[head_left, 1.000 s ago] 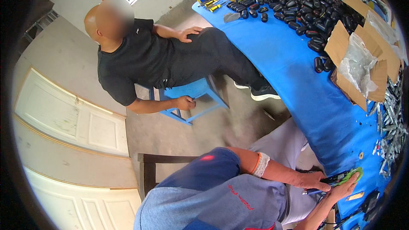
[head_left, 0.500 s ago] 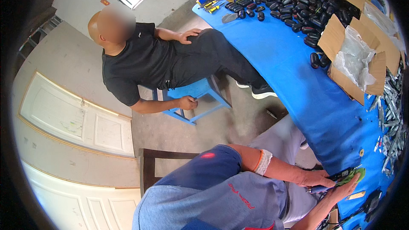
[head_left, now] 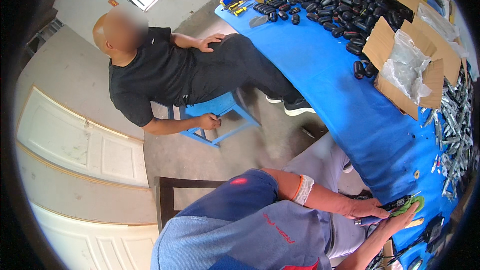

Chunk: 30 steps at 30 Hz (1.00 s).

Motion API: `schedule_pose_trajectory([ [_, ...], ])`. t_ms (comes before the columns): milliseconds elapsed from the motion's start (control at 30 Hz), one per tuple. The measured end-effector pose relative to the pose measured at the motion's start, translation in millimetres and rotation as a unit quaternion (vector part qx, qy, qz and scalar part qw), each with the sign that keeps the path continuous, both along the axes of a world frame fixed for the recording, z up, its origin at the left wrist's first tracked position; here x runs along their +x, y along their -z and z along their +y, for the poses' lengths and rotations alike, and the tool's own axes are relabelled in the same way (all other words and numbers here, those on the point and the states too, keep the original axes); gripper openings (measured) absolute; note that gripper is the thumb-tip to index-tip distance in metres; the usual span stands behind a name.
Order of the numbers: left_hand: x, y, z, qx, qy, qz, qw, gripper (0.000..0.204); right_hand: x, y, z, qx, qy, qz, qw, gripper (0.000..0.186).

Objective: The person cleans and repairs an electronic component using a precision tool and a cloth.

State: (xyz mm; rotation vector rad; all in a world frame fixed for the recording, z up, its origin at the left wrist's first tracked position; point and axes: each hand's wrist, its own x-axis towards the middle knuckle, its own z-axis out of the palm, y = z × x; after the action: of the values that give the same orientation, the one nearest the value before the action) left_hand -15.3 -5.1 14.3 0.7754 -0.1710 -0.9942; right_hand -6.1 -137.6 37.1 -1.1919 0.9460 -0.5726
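Observation:
Close together at the near right table edge, both my hands are working on one dark, slim piece. My left hand point(head_left: 369, 208) has its fingers closed around a dark tool with a blue handle end point(head_left: 369, 220). It lies along a slim black piece with a thin metal tip point(head_left: 400, 203), whose exact kind is too small to tell. My right hand point(head_left: 400, 220) grips a bright green cloth point(head_left: 414, 206) pressed against that black piece. A white band with an orange edge circles my left forearm. My fingers partly cover what lies between the hands.
A blue-covered table point(head_left: 320, 85) runs along the right. It carries a heap of black oval cases point(head_left: 345, 7), open cardboard boxes point(head_left: 377, 45), a pile of thin silvery parts point(head_left: 455, 135) and a yellowish ring point(head_left: 416, 174). A person in black point(head_left: 150, 70) sits on a blue stool point(head_left: 215, 105).
The whole view has shifted, so the table and the person appear slightly farther left. My hands stay together on the dark piece and green cloth.

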Motion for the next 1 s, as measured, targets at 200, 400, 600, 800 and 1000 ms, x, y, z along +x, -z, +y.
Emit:
schedule_pose_trajectory([
  [200,6,-5,0,-0.037,0.056,0.102,0.993,0.039,10,4,-20,-0.085,-0.055,-0.008,0.995,0.057],
  [400,5,6,-1,-0.072,0.04,0.1,0.992,0.041,10,7,-19,-0.183,-0.043,0.142,0.972,0.053],
  [600,2,-5,9,-0.072,0.078,0.059,0.993,0.039,20,16,-72,-0.386,0.009,0.066,0.92,0.039],
  [800,2,7,13,-0.007,0.023,0.029,0.999,0.037,42,43,-168,-0.516,-0.068,0.125,0.845,0.046],
  [1000,6,28,10,0.029,-0.013,-0.002,0.999,0.036,59,17,-153,-0.604,-0.139,0.329,0.712,0.058],
])
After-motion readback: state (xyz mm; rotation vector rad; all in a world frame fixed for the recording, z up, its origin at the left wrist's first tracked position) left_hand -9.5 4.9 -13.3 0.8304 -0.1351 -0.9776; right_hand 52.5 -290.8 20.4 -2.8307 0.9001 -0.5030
